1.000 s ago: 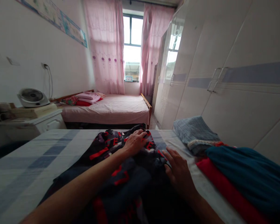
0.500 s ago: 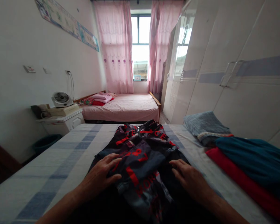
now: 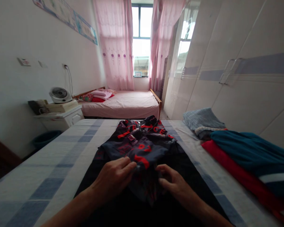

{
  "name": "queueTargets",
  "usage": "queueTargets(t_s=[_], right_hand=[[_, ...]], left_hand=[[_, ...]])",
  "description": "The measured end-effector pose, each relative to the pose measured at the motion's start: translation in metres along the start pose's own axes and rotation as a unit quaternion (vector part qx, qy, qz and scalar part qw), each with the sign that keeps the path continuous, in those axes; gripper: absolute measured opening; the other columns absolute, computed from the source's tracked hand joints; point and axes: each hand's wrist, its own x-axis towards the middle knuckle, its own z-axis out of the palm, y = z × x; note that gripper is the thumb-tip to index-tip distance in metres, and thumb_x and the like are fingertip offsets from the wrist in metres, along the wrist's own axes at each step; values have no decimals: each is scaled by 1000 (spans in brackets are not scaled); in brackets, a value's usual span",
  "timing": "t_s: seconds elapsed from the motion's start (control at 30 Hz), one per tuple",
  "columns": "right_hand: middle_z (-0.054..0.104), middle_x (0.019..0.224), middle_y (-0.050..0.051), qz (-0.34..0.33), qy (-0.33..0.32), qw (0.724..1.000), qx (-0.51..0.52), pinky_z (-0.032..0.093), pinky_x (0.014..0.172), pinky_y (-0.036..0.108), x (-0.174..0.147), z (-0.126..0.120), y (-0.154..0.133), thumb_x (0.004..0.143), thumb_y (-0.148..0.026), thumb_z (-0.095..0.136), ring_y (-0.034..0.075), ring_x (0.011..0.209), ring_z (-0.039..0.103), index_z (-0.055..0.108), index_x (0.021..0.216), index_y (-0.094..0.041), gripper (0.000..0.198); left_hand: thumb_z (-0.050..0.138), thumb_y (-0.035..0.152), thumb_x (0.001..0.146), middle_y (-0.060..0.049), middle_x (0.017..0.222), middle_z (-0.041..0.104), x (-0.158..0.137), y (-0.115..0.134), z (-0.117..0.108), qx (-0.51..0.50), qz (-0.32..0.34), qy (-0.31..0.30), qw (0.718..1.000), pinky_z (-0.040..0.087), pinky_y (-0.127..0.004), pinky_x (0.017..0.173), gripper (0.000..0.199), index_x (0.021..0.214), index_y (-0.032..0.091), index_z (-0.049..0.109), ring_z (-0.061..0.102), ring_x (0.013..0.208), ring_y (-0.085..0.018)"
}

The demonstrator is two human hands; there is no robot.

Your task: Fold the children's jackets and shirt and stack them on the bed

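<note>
A dark jacket (image 3: pixel 153 152) with red lettering and a patterned collar lies front side up on the striped bed, its collar end away from me. Black cloth spreads out on both sides of its patterned middle. My left hand (image 3: pixel 115 175) pinches the patterned front between thumb and fingers. Just across from it, my right hand (image 3: pixel 176 186) has its fingers curled at the other side of the same front panel, seeming to grip the fabric. The lower part of the jacket between my wrists is dark and blurred.
On the right of the striped bedsheet (image 3: pixel 49 176) lie folded grey-blue clothes (image 3: pixel 203 119), a teal garment (image 3: pixel 241 151) and a red one (image 3: pixel 222 160). A pink-covered bed (image 3: pixel 132 102) stands beyond. Left are a nightstand (image 3: pixel 72 118), a fan (image 3: pixel 59 94) and a bin (image 3: pixel 46 138); a wardrobe (image 3: pixel 257 104) lines the right.
Both hands have moved inward from the jacket's sides to its middle, and their spread fingers have closed on the front fabric. The patterned front is now bunched. The view has tilted slightly down.
</note>
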Motion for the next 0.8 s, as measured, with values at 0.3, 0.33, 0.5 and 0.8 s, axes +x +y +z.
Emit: queueTargets(t_s=[0.3,0.33,0.5,0.8], right_hand=[[51,127,7,-122,208,926,-291,40,99,37,10,-35,-2,86,-27,43,20,115,50,52,118,-24,33],[48,132,6,-138,214,918,-304,37,102,38,15,-38,-4,86,-27,44,20,120,47,50,121,-25,36],[48,134,5,-150,189,915,-324,35,104,38,51,-54,-7,87,-31,45,19,123,44,52,121,-25,36],[52,128,16,-51,242,926,-285,30,105,37,181,-124,1,83,-29,45,24,122,45,51,124,-9,46]], left_hand=[[42,41,92,-9,133,50,8,-10,11,-61,-59,0,996,41,-38,99,39,126,24,52,49,120,-23],[44,43,90,-8,141,42,10,-12,15,-60,-54,-11,997,36,-42,104,45,132,26,45,41,128,-26],[44,49,89,-2,137,49,27,-18,26,-130,1,-142,981,35,-45,105,42,127,35,51,45,125,-25],[45,36,87,-14,118,59,107,-170,32,-103,-274,42,955,35,-43,102,34,105,15,64,51,116,-27]])
